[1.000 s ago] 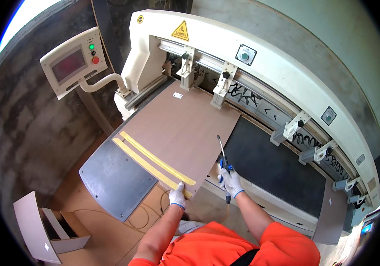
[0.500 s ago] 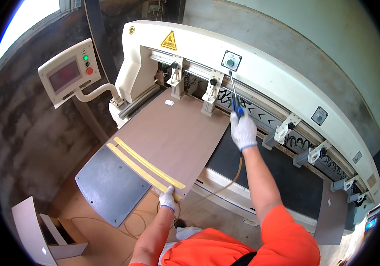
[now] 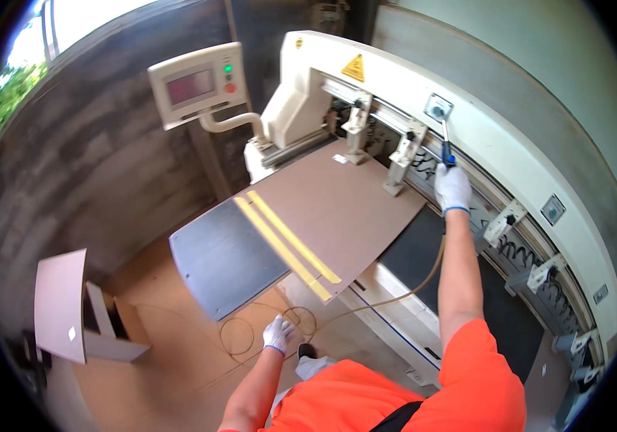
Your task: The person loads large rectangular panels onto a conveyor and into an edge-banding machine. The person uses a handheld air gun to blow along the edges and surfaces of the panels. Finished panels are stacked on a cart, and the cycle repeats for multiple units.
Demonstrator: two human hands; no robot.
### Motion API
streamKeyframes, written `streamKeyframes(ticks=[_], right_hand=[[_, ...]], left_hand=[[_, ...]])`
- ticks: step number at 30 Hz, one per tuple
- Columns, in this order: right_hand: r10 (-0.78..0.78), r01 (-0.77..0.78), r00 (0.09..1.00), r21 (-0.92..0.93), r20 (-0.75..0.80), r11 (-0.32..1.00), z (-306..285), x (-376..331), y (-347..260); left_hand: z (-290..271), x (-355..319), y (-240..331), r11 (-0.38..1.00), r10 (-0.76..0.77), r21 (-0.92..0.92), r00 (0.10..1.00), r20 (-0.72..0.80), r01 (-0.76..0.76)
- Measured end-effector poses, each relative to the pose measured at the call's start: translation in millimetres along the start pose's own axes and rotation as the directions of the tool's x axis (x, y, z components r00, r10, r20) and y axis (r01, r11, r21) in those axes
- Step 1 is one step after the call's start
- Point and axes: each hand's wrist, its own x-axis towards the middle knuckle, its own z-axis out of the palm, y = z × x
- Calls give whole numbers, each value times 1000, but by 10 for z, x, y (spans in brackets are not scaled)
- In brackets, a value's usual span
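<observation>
My right hand (image 3: pixel 452 189), in a white glove, is stretched out to the big white machine (image 3: pixel 481 122) and grips a thin metal tool with a blue handle (image 3: pixel 446 147). The tool's tip touches a small square panel (image 3: pixel 438 108) on the machine's front. A tan hose (image 3: pixel 402 291) trails from that hand down toward the floor. My left hand (image 3: pixel 277 334), also gloved, hangs free below the table edge with its fingers loosely apart. A brown board (image 3: pixel 337 209) with two yellow strips (image 3: pixel 290 245) lies on the machine table.
A grey plate (image 3: pixel 225 259) sticks out at the table's near left. A control box with a red screen and buttons (image 3: pixel 197 83) stands on an arm at the left. Cardboard covers the floor (image 3: pixel 171 360), with wire loops and a white bracket (image 3: pixel 64 306).
My right hand has gone from the board's near edge up to the machine's front panel with the tool. My left hand has let go of the board's edge and dropped lower.
</observation>
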Motion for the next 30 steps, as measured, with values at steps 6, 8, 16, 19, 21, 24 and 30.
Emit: streamKeyframes(ticks=[6, 8, 16, 19, 21, 24, 30], right_hand=[[-263, 147, 799, 248, 541, 958, 741, -1967, -98], [-205, -26, 680, 303, 704, 953, 1489, -2690, 415], [-550, 292, 192, 488, 813, 823, 340, -5333, -100], [-343, 376, -337, 459, 877, 805, 99, -6263, -95], [-230, 517, -659, 654, 716, 552, 99, -6821, 5], [-61, 457, -880, 875, 471, 162, -720, -7627, -308], [245, 290, -902, 920, 355, -263, -881, -9007, -632]], left_hand=[[-2199, -1056, -379, 993, 44, -89, 936, -349, -80], [-2893, -1457, -623, 989, 29, -121, 909, -416, -87], [-4861, -3712, -2642, 775, -62, -537, 807, -587, -332], [-5341, -4386, -3616, 731, 29, -520, 781, -624, -442], [-5183, -4722, -3895, 630, -106, -560, 654, -749, -539], [-4906, -4988, -4337, 438, -220, -614, 584, -781, -656], [-4581, -5214, -5210, 111, -365, -554, 485, -795, -825]])
